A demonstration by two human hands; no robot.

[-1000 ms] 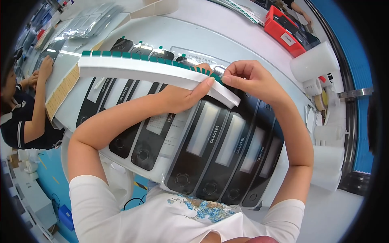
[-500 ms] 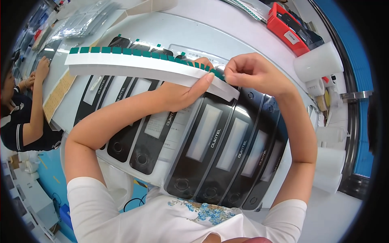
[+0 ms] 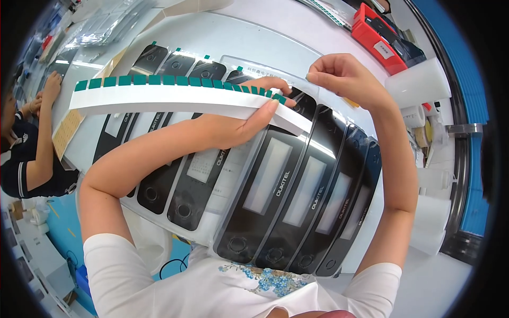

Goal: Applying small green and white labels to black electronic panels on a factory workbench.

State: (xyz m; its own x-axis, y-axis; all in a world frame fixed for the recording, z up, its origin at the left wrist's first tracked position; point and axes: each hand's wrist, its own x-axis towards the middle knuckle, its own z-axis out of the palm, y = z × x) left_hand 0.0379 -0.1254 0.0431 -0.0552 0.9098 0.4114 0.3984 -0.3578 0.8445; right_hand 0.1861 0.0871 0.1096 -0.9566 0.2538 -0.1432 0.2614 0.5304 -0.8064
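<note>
My left hand (image 3: 245,125) pinches the right end of a long white paper strip (image 3: 164,98) between thumb and fingers. A row of green adhesive tabs (image 3: 139,79) runs along the strip's upper edge, crowded together near my fingers. Up and to the right, apart from the strip, is my right hand (image 3: 347,79), its thumb and fingertips pressed together. Whatever it pinches, if anything, is too small to make out. Below the hands lie long black panels (image 3: 268,177) with pale windows, side by side in a clear tray. More black panels (image 3: 183,199) lie to the left, some with small green tabs at their far ends.
A red bin (image 3: 371,40) of dark parts stands at the far right, near white rolls (image 3: 419,82). Clear plastic bags (image 3: 108,24) lie at the far left. Another person (image 3: 40,143) works at the table's left side, by a tan sheet (image 3: 68,132).
My right hand has moved away from the strip, up and to the right. The strip's left end has shifted slightly left and down; my left hand still holds it.
</note>
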